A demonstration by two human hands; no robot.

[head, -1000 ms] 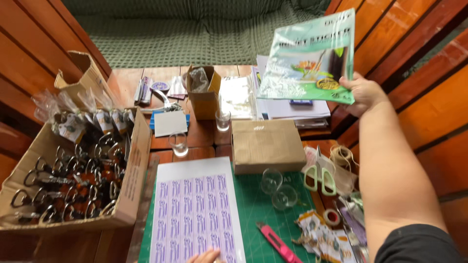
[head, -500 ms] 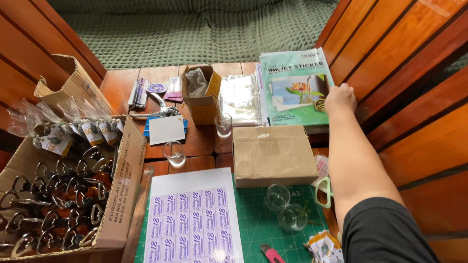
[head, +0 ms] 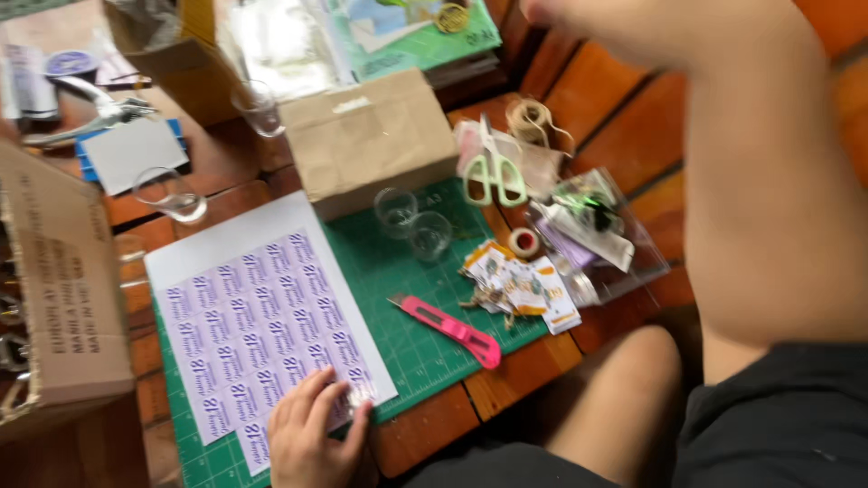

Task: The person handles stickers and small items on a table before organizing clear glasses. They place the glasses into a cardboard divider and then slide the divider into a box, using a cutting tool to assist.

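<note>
My left hand (head: 307, 438) lies at the bottom edge with its fingers spread flat on the near corner of a white sheet of purple stickers (head: 258, 312). The sheet lies on a green cutting mat (head: 416, 271). A pink utility knife (head: 448, 330) lies on the mat to the right of the sheet. My right forearm (head: 750, 181) crosses the right side toward the top edge, where the hand itself is cut off. A green sticker booklet (head: 425, 36) lies at the top on a stack of papers.
A brown paper package (head: 371, 136), two small clear cups (head: 414, 221), green scissors (head: 493, 172), twine (head: 529, 117), a tape roll (head: 524, 242), small packets (head: 515, 285) and a clear plastic box (head: 610, 239) surround the mat. A cardboard box (head: 63, 289) stands left, beside glasses (head: 172, 194) and pliers (head: 90, 113).
The view has dropped and come closer to the mat. My right hand has put the green booklet on the stack and left it. My left hand now rests on the sticker sheet.
</note>
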